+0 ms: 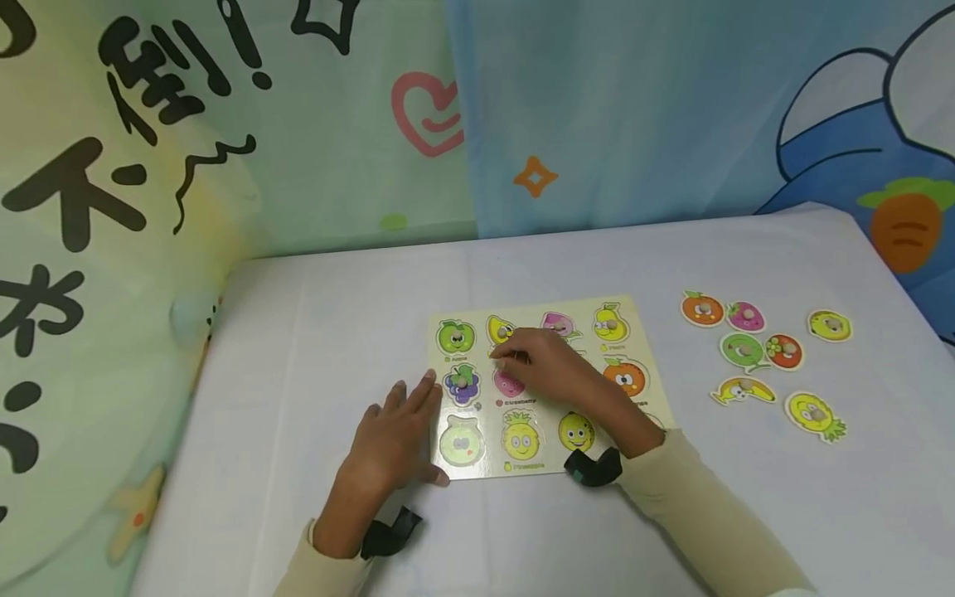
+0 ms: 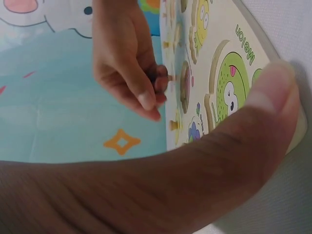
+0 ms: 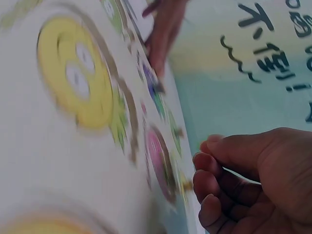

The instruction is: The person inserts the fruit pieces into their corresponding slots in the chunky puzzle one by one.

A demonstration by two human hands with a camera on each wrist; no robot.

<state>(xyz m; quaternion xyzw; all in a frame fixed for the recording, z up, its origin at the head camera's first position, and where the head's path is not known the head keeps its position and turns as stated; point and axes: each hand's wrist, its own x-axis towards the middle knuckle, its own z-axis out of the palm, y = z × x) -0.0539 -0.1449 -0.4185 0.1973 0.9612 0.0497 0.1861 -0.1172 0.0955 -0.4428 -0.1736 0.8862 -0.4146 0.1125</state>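
Observation:
A cream knobbed puzzle board (image 1: pixel 488 474) printed with fruit lies on the white-covered table. My left hand (image 1: pixel 391 439) rests at its left edge, fingers spread and the thumb on the near left corner, beside the melon slot (image 2: pixel 229 87). My right hand (image 1: pixel 552 365) hovers over the board's middle, fingers loosely curled and thumb near the index finger; no piece shows in it. Below its fingertips is the strawberry slot (image 1: pixel 509 383). Knobbed apple (image 1: pixel 455 337), grape (image 1: pixel 462 384) and pear (image 1: pixel 612 323) pieces sit in the board. The right forearm hides part of the board.
Several loose pieces lie to the right of the board, among them an orange (image 1: pixel 703 310), a strawberry (image 1: pixel 745 317), a banana (image 1: pixel 744 390) and a pineapple (image 1: pixel 813 414). Printed curtains (image 1: pixel 597 108) hang behind and left of the table (image 1: pixel 358 315).

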